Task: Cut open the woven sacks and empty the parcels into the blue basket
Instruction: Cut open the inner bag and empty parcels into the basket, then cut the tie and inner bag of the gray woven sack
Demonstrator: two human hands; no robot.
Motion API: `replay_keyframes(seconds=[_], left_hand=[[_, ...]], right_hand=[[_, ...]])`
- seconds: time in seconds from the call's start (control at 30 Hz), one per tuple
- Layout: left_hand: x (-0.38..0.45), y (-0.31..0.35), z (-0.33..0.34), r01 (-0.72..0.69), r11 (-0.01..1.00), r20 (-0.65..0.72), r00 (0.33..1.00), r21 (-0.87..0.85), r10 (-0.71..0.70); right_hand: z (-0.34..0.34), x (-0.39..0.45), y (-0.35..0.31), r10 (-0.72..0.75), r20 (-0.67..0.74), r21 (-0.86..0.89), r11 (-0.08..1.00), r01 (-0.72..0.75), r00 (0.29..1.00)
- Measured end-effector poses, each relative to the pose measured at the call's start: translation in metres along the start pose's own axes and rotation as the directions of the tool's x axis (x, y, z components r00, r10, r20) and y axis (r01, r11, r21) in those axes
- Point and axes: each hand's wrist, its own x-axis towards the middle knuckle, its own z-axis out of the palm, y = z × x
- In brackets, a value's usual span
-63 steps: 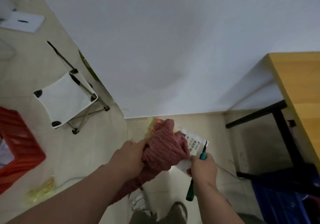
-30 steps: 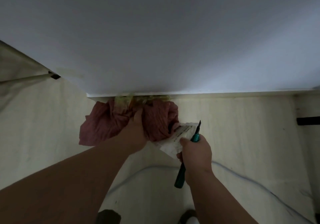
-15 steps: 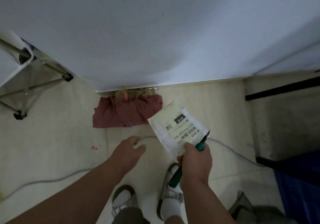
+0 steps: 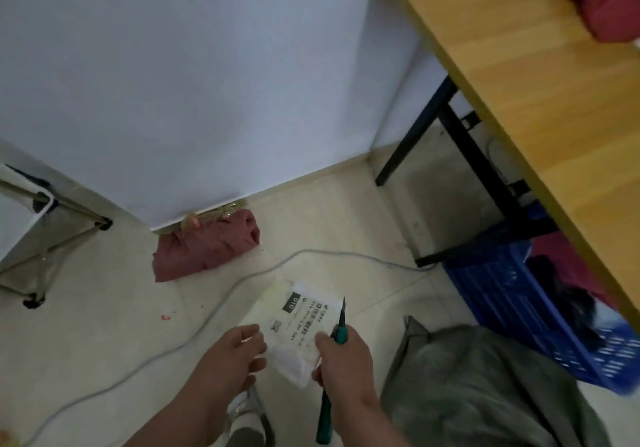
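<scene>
R hand (image 4: 341,360) grip: curled round a green-handled cutter (image 4: 329,401) and pinching the white parcel (image 4: 298,325) in the same hold; blade tip sticks up just past the knuckles, handle trails back below the wrist. L hand (image 4: 239,353) grip: fingers loose, slack, holding nothing, tips near the parcel's L edge; contact unclear.

Parcel: label side up, barcode and "010" readable, held above the floor betw. the two hands.

Blue basket (image 4: 512,294): off to the R of the R grip and further out, half under the desk (image 4: 540,107), dark items already in it. Grey-green woven sack (image 4: 485,387) slumped just R of the R grip, betw. it and the basket. Crumpled red sack (image 4: 207,242) lies well fwd of the grips at the wall foot; looks emptied. Grey cable (image 4: 194,308) runs across the floor ahead of the L grip.

Step, as judged: parcel out of a sack, on its way to the basket. Next move needs a carry R over the grey-green sack, then drop w/o letting go of the cutter. Risk: exposed blade close to parcel and L fingers.
</scene>
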Motion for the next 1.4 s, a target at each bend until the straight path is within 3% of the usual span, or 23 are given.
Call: replay_keyframes(seconds=[0.17, 0.43, 0.67, 0.93, 1.03, 1.13, 1.27, 1.4], left_hand=[[-0.073, -0.060, 0.075, 0.028, 0.997, -0.010, 1.000, 0.072, -0.027], [-0.157, -0.105, 0.178, 0.011, 0.953, 0.215, 0.973, 0.304, -0.080], [-0.166, -0.125, 0.240, -0.067, 0.901, 0.188, 0.982, 0.428, -0.016], [-0.188, -0.162, 0.312, -0.086, 0.909, 0.137, 0.990, 0.408, 0.032], [-0.203, -0.184, 0.352, -0.098, 0.928, 0.107, 0.992, 0.359, 0.063], [-0.219, -0.217, 0.392, -0.102, 0.936, 0.100, 0.992, 0.338, 0.072], [-0.235, -0.262, 0.424, -0.069, 0.935, 0.102, 0.994, 0.348, 0.035], [-0.235, -0.286, 0.433, -0.041, 0.930, 0.106, 0.994, 0.365, 0.002]], right_hand=[[-0.115, -0.033, 0.056, 0.061, -0.044, -0.006, 0.998, -0.062, 0.997], [-0.268, -0.063, 0.121, 0.175, -0.258, 0.148, 0.979, -0.140, 0.950], [-0.357, -0.056, 0.132, 0.203, -0.323, 0.479, 0.877, -0.025, 0.924], [-0.479, -0.024, 0.103, 0.108, -0.376, 0.652, 0.736, 0.180, 0.920], [-0.521, -0.016, 0.114, 0.035, -0.320, 0.612, 0.770, 0.178, 0.947], [-0.545, -0.020, 0.149, 0.008, -0.231, 0.454, 0.885, 0.101, 0.973], [-0.550, -0.023, 0.215, 0.068, -0.082, 0.263, 0.964, -0.044, 0.994], [-0.542, -0.017, 0.270, 0.142, -0.042, 0.105, 0.985, -0.137, 0.989]])
